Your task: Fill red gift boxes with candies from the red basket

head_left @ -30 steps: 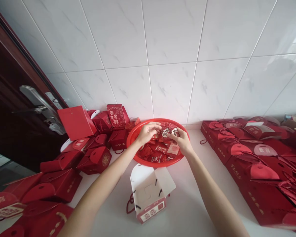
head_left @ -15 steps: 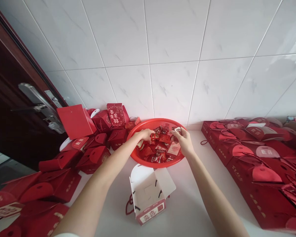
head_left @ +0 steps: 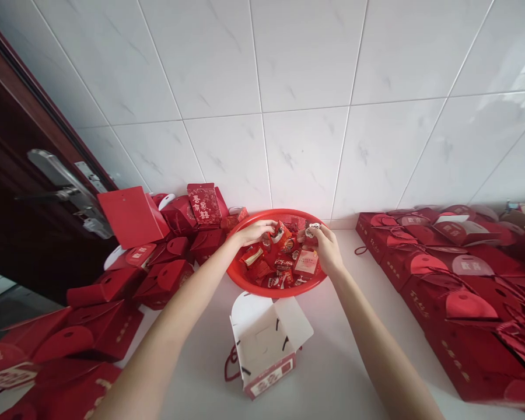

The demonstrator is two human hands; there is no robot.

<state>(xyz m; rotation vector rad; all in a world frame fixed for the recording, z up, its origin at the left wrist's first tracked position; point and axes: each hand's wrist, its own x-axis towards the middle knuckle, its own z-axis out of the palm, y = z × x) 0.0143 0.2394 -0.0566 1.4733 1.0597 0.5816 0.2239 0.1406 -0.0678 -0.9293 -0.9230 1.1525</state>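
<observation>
A red plastic basket (head_left: 276,292) holds many wrapped candies, mostly red. My left hand (head_left: 254,232) is over its left side, fingers closed on a red candy packet (head_left: 280,234) raised above the others. At the basket's right side, my right hand (head_left: 329,249) pinches a white-and-dark wrapped candy (head_left: 312,229) between thumb and fingers. A pale pink packet (head_left: 307,262) lies in the basket beside that hand. In front of the basket stands an open gift box (head_left: 259,344), white inside, its flaps folded out and a dark red cord at its left. Its inside shows no contents.
Red gift boxes (head_left: 109,329) crowd the left side of the white table (head_left: 332,373). More closed red boxes (head_left: 446,315) with cords stand in rows at right. Behind is a tiled wall (head_left: 306,157); a dark door (head_left: 21,163) with a metal handle is at far left.
My left hand has risen slightly out of the candies, bringing up the red candy packet. My right hand stays near the same spot with its candy. The open box has not moved.
</observation>
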